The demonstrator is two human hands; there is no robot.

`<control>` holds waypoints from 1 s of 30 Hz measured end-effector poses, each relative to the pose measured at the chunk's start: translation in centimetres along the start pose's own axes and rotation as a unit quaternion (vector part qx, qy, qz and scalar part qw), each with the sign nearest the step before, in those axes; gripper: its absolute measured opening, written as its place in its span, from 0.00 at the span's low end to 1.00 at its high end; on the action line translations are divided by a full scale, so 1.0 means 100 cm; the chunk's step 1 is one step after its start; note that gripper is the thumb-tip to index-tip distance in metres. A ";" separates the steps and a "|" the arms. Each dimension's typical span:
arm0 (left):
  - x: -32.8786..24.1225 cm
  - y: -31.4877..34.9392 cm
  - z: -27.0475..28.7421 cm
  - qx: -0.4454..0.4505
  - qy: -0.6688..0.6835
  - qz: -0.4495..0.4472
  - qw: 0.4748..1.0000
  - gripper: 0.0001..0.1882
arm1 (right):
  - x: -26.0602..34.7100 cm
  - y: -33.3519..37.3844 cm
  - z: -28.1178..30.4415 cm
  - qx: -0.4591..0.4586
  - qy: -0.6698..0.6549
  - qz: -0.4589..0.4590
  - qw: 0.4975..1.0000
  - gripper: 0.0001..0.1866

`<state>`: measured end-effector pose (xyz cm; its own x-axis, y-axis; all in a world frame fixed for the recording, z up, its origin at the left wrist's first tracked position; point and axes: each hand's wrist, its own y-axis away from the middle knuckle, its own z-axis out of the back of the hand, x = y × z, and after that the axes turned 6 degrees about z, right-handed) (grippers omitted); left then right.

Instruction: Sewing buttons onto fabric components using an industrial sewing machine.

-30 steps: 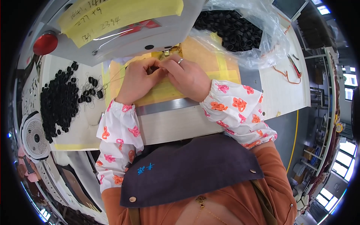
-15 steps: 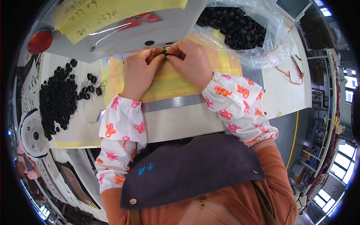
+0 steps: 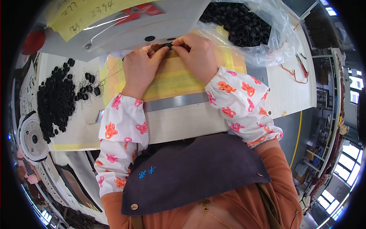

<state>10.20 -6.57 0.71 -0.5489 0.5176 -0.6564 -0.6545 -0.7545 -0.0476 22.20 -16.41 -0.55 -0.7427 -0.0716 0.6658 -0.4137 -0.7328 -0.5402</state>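
A small black loop [image 3: 168,45] is pinched between my two hands at the near side of a grey machine [image 3: 114,42]. From the left, the thumb and fingers of my left hand [image 3: 140,68] close on it, with the fingertips partly hidden under the machine. My right hand [image 3: 197,58] grips the other side with thumb and index finger. Both wrists rest over the yellow-taped board [image 3: 175,80]. To the left lies a heap of black loops [image 3: 57,97] with loose threads, and a smaller cluster [image 3: 87,89] trails beside it.
A clear plastic bag [image 3: 282,49] of black rings [image 3: 248,26] stands at the back right. Red-handled tool [image 3: 302,65] and orange cord [image 3: 289,73] lie beyond it. A white fan [image 3: 33,138] is at the left edge. A metal strip [image 3: 177,102] crosses the table in front.
The view has shifted slightly, and the machine appears a little lower and nearer. Both hands have moved slightly farther in with the black loop, still pinching it.
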 end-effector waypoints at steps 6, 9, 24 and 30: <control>0.006 -0.002 -0.005 -0.024 0.057 -0.005 0.998 0.15 | -0.001 0.002 -0.004 -0.015 -0.005 -0.024 1.000 0.05; 0.009 -0.005 -0.008 -0.013 0.064 0.011 0.998 0.16 | 0.000 -0.001 -0.001 -0.003 0.016 -0.019 1.000 0.05; 0.004 -0.007 0.003 0.026 0.097 -0.016 0.995 0.12 | -0.006 -0.004 0.000 0.015 0.034 0.016 0.999 0.04; 0.005 -0.007 0.004 0.038 0.086 0.007 0.996 0.13 | -0.003 -0.006 -0.001 0.017 -0.005 -0.008 1.000 0.04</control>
<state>10.21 -5.66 0.71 -0.4655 0.4265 -0.7755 -0.6893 -0.7243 0.0154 22.59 -15.88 -0.45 -0.7312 -0.0658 0.6790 -0.4067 -0.7570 -0.5114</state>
